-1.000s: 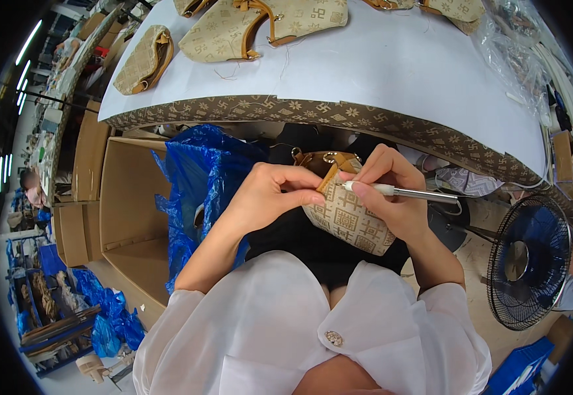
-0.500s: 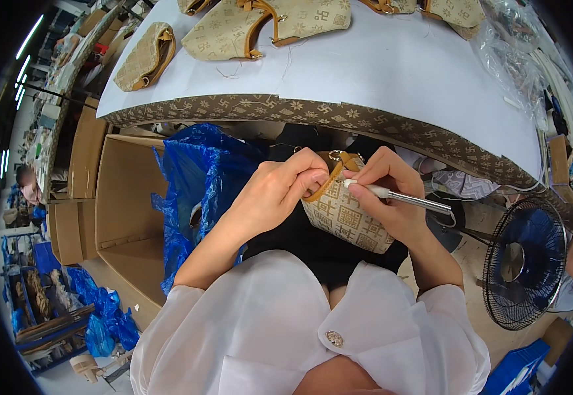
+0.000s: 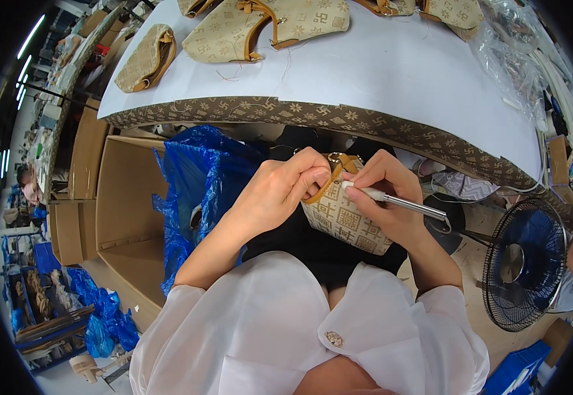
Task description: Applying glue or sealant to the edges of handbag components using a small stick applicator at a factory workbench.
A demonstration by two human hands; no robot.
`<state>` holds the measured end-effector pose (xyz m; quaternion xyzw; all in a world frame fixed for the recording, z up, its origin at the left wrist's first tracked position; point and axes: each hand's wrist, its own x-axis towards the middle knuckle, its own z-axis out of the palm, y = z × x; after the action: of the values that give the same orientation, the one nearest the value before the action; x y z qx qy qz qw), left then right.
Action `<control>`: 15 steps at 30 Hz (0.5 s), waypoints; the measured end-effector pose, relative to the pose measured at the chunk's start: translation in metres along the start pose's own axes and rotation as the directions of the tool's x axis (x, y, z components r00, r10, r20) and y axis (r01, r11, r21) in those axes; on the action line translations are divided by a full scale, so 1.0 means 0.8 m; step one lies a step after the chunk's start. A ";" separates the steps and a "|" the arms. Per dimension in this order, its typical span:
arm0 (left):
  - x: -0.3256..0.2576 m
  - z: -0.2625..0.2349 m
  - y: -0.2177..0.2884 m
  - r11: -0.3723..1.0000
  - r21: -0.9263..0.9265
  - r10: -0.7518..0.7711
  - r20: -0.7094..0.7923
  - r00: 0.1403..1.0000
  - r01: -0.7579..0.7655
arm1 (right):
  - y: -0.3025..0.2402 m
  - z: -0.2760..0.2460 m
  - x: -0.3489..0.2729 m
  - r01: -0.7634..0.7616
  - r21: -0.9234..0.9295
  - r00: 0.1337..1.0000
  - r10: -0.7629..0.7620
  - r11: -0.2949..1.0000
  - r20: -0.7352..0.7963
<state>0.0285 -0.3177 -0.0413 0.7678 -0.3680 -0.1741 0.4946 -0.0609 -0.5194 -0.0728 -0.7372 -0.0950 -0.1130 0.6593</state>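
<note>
Over my lap, a small beige-and-brown patterned fabric bag (image 3: 349, 220) with tan trim and a metal ring at its top edge is held up. My left hand (image 3: 286, 187) pinches the bag's trimmed edge between thumb and fingers. Closed around a pen-like tool (image 3: 415, 206) with a white grip and a silver shaft, my right hand (image 3: 392, 191) brings the tool's front end to the tan trim, close beside my left fingertips. The tool's very tip is too small to make out.
Several similar bags (image 3: 267, 29) lie on the white table (image 3: 365, 72) ahead. To my left, a cardboard box (image 3: 125, 197) stands by a blue plastic bag (image 3: 201, 171). A black fan (image 3: 523, 263) stands at the right, below clear plastic wrap (image 3: 514, 59).
The tool has tilted slightly, its silver end dropping a little. My left hand still pinches the bag in nearly the same place.
</note>
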 end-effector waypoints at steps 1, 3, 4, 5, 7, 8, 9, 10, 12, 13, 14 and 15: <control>0.000 0.000 0.000 1.000 -0.002 0.005 -0.001 1.000 -0.005 | -0.001 0.000 0.000 -0.006 -0.006 1.000 0.006 1.000 0.003; -0.001 0.001 0.000 1.000 -0.005 0.000 -0.001 1.000 0.000 | -0.001 0.000 0.000 -0.011 -0.013 1.000 0.011 1.000 0.004; -0.001 0.001 0.000 1.000 -0.008 -0.007 0.000 1.000 0.007 | -0.002 0.000 0.000 -0.011 -0.009 1.000 0.011 1.000 0.001; -0.001 0.001 0.000 1.000 -0.011 -0.014 0.000 1.000 0.014 | -0.002 0.001 -0.001 -0.010 -0.005 1.000 0.010 1.000 -0.002; -0.001 0.001 0.000 0.995 -0.085 -0.062 -0.016 0.998 0.061 | 0.000 0.001 -0.002 -0.010 -0.002 1.000 0.010 1.000 -0.007; -0.001 0.000 0.000 0.981 -0.159 -0.113 -0.029 0.993 0.107 | 0.003 0.001 -0.003 0.017 0.067 0.999 -0.014 0.998 -0.045; -0.001 0.000 -0.001 0.961 -0.234 -0.164 -0.037 0.986 0.151 | 0.007 0.000 -0.004 0.046 0.133 0.996 -0.035 0.990 -0.085; -0.002 0.000 -0.014 0.961 -0.234 -0.162 -0.035 0.986 0.150 | 0.009 -0.002 -0.005 0.079 0.197 0.991 -0.055 0.977 -0.125; -0.008 -0.005 -0.075 0.909 0.293 0.295 0.046 0.954 -0.295 | 0.011 -0.012 -0.003 0.122 0.207 0.973 -0.076 0.971 -0.219; -0.010 -0.008 -0.097 0.709 0.509 0.471 0.175 0.864 -0.489 | 0.015 -0.018 -0.002 0.166 0.218 0.945 -0.092 0.962 -0.315; -0.013 -0.013 -0.108 0.708 0.508 0.469 0.179 0.865 -0.490 | 0.014 -0.022 0.002 0.223 0.276 0.914 -0.101 0.935 -0.393; -0.017 -0.017 -0.117 0.674 0.544 0.461 0.221 0.860 -0.500 | 0.010 -0.027 0.006 0.281 0.328 0.877 -0.103 0.902 -0.468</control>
<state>0.0647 -0.2769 -0.1194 0.7513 -0.6077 0.0587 0.2506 -0.0545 -0.5416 -0.0770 -0.5343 -0.0383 -0.3218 0.7807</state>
